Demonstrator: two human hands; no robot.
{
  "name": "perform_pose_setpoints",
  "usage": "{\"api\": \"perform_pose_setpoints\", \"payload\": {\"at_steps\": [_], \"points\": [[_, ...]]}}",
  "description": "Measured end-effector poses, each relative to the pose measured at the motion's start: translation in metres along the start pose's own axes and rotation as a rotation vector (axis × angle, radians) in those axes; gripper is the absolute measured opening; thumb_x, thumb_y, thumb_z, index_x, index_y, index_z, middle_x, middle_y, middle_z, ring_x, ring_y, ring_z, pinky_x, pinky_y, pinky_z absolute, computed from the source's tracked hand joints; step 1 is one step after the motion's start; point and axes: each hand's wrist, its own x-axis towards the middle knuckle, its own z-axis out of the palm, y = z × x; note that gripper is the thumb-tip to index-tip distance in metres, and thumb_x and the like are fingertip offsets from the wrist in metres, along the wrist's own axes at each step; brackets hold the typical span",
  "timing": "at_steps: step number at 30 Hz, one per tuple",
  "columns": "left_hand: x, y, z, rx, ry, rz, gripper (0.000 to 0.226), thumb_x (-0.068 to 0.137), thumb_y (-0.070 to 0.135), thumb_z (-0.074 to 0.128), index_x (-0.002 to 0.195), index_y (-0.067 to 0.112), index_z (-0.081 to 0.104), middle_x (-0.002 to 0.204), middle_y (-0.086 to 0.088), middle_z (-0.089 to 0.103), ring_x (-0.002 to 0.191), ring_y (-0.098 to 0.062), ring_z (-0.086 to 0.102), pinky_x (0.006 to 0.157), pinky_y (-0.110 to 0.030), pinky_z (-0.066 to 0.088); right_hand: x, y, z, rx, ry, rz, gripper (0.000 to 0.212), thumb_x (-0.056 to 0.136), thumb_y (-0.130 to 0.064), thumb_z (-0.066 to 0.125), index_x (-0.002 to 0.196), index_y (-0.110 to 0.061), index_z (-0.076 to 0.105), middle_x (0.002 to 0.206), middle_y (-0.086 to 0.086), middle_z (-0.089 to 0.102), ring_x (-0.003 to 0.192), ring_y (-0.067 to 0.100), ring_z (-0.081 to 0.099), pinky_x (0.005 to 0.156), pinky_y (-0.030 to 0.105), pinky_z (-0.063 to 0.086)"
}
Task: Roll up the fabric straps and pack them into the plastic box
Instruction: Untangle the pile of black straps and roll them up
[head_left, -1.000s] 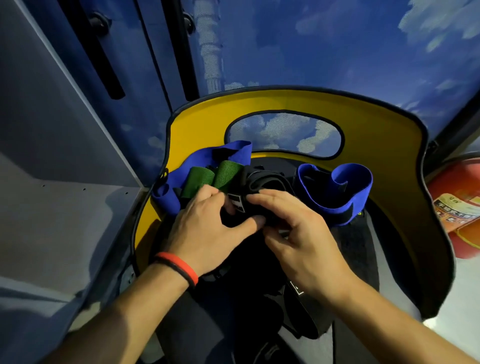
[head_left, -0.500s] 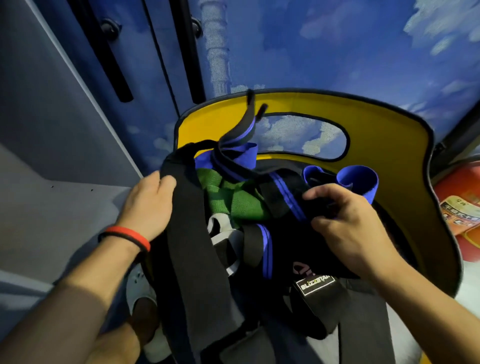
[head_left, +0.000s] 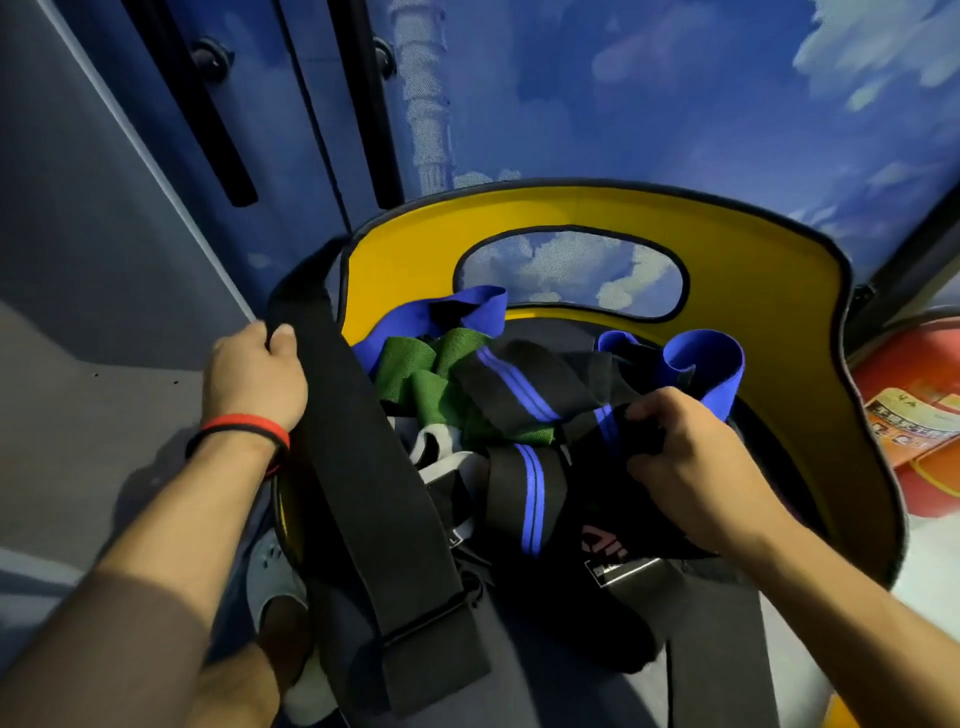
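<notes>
Blue-striped woven strap no longer upright

Two hands are seen, the left hand and the right hand; one yellow box; one wide black strap; two blue ones, the left blue strap and the right blue strap; one green strap; striped black cloth in three places, perhaps one strap, I cannot tell; one red wristband.

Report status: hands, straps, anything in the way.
Left hand grips wide black strap at yellow box left rim. Right hand grips blue-striped black strap. Green strap, blue band heaped loose around it.
</notes>
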Motion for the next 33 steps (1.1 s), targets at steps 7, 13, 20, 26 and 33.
{"api": "perform_pose_setpoints", "payload": {"at_steps": [7,13,20,26,33], "points": [[-0.009,0.024,0.024,-0.255,-0.116,0.037,0.038,0.099,0.038,0.058,0.132,0.021,0.054,0.106,-0.007,0.064,0.103,-0.027,0.059,0.087,-0.035,0.044,0.000,0.003,-0.006,0.248,-0.009,0.114,0.043,0.085,-0.002,0.063,0.116,-0.032,0.056,0.102,0.004,0.065,0.075,0.022,0.066,0.057,0.027,0.045],[-0.029,0.021,0.029,0.077,-0.553,0.242,0.093,0.079,0.044,0.080,0.153,0.049,0.024,0.168,0.007,-0.001,0.154,-0.021,0.001,0.124,-0.050,0.013,-0.006,-0.011,0.003,0.467,-0.004,0.056,0.059,0.083,0.004,0.061,0.129,-0.032,0.056,0.099,0.015,0.073,0.082,0.039,0.069,0.076,0.047,0.061],[-0.054,0.023,0.021,0.092,-0.352,0.670,0.069,0.075,0.032,0.085,0.135,0.045,0.054,0.163,0.010,0.013,0.150,-0.018,0.007,0.120,-0.052,0.013,0.002,-0.021,-0.010,0.966,-0.011,0.112,0.056,0.087,0.011,0.060,0.132,-0.022,0.062,0.119,-0.004,0.066,0.082,0.007,0.072,0.068,0.023,0.058],[-0.083,0.060,0.019,-0.529,-0.741,0.592,0.083,0.080,0.015,0.073,0.148,0.048,0.039,0.158,0.021,0.029,0.137,-0.011,0.047,0.112,-0.042,0.040,-0.003,-0.033,-0.008,1.041,-0.134,-0.069,0.057,0.084,0.013,0.065,0.132,-0.017,0.062,0.109,-0.001,0.072,0.088,0.013,0.065,0.077,0.027,0.051],[-0.077,0.064,0.027,-0.788,-0.906,0.087,0.088,0.038,0.069,0.091,0.120,0.049,0.068,0.133,-0.002,0.065,0.127,-0.012,0.058,0.109,-0.037,0.044,-0.028,-0.048,0.028,0.840,-0.477,-0.270,0.061,0.094,0.023,0.046,0.141,-0.016,0.050,0.114,-0.016,0.066,0.103,-0.008,0.065,0.093,0.016,0.051]]}}
